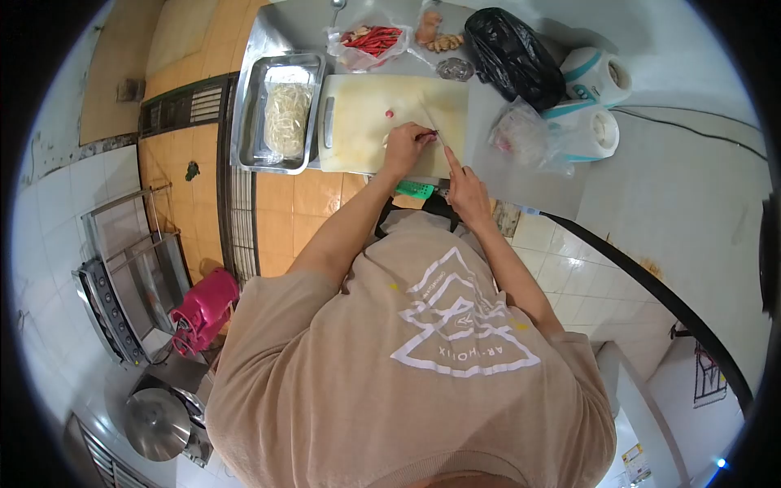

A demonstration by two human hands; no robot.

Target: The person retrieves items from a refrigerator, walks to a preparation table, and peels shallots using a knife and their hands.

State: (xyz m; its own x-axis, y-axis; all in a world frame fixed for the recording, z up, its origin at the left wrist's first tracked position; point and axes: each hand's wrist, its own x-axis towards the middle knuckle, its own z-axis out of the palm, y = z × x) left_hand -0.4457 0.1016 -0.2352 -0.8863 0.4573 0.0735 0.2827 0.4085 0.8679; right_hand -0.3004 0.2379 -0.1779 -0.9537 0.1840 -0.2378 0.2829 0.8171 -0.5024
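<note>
l hand [404,146] is over the cutting board [354,114], fingertips pinched on a small dark reddish piece [434,132], too small to id, right next to the blade. r hand [469,193] has its grip wrapped round the handle of a knife [430,116], blade angled fwd & left over the right half of the board. another small red piece [390,114] lies on the board, just fwd of the l hand. board sits on a metal tabletop [529,185]; left of it, a steel tray [255,122] w/ a pale, stringy bundle [286,122] in clear plastic. beyond the board: red chillies [372,39] in a clear bag, & ginger [446,43]. to the right, a black plastic bag [511,61], a clear bag [521,134] & 2 white rolls [596,77], approx side by side.
</note>
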